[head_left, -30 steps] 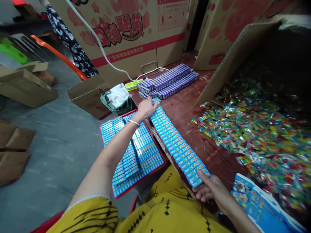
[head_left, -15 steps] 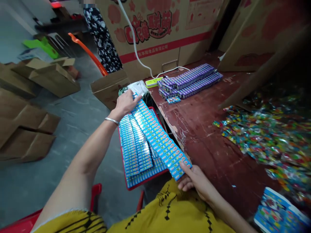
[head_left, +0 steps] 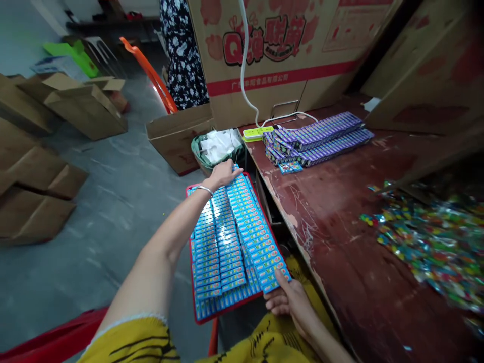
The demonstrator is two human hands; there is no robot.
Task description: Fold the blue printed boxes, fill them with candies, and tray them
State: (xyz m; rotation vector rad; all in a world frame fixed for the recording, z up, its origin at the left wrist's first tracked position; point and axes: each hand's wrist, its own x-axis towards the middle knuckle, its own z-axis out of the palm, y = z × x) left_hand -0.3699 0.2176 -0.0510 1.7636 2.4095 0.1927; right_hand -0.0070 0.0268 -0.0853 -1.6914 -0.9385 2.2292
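A long row of small blue boxes (head_left: 254,224) spans between my two hands, over the right side of a red tray (head_left: 191,282). At its far end, my left hand (head_left: 224,174) is closed on the row, a silver bangle at the wrist. My right hand (head_left: 285,297) grips the near end, thumb on top and fingers curled below. Beside this row, more rows of blue boxes (head_left: 215,242) lie in the tray, stacked in layers. Whether the held row touches the boxes below it is hard to tell.
The brown table (head_left: 321,201) bears stacked purple boxes (head_left: 321,136), a yellow-green power strip (head_left: 257,133) and a pile of wrapped candies (head_left: 438,242). Behind the tray sits a green-lined bin (head_left: 219,146). Cartons (head_left: 86,111) stand on the floor. A person in patterned clothing (head_left: 185,55) is behind.
The row of blue boxes has swung from a diagonal over the table edge to lie nearly in line with the tray's rows. Both hands still hold its ends. The view has shifted.
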